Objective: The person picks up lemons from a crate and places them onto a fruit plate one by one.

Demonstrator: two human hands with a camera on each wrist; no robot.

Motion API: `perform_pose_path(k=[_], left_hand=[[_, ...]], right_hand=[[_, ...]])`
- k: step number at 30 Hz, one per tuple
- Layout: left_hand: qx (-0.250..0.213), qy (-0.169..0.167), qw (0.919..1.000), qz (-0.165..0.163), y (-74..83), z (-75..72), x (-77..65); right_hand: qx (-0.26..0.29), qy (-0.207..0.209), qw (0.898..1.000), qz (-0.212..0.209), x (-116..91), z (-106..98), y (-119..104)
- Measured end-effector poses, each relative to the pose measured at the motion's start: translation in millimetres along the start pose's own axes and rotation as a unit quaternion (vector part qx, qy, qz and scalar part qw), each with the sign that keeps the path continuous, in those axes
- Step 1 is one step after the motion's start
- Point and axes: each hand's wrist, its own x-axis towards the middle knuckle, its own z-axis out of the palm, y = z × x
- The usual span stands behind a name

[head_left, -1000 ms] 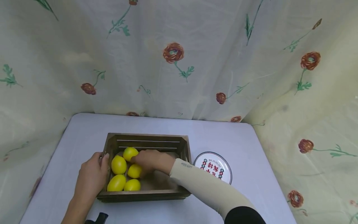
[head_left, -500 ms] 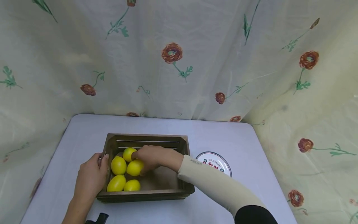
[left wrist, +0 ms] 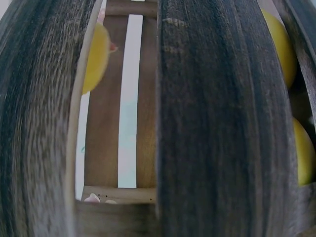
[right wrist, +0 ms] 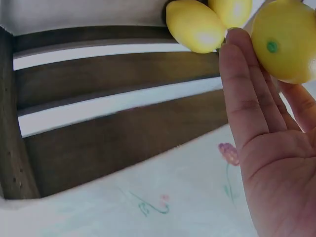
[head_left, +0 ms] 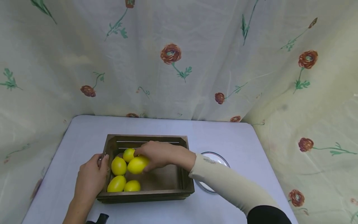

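A dark wooden slatted crate stands on the white-covered table. My left hand grips its left end, the thumb at the rim. Over the inside of the crate, my right hand pinches a yellow lemon between thumb and fingers; the right wrist view shows this lemon against straight fingertips. Several other lemons lie in the crate's left half, one just behind the held one. The left wrist view shows close crate slats with lemons beyond; the left fingers are out of sight there.
A round white plate with a dark rim lies right of the crate, partly covered by the right sleeve. A black object shows near the left forearm. A flowered curtain hangs behind the table.
My right hand has lifted a lemon from among the others and moved it slightly right and up. The sleeve covers more of the plate. My left hand stays on the crate.
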Motion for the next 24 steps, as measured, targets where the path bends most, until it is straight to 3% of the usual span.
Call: perform_pose_path(k=[15,24], left_hand=[[-0.003,0.002,0.9999,-0.013,-0.3,0.4,-0.1],[-0.003,0.001,0.9999,-0.017,1.4,1.0,-0.9]], right_hand=[[0.033,0.036,0.998,-0.026,-38,-23,-15],[0.043,0.059,0.997,-0.010,-67,-25,-10]])
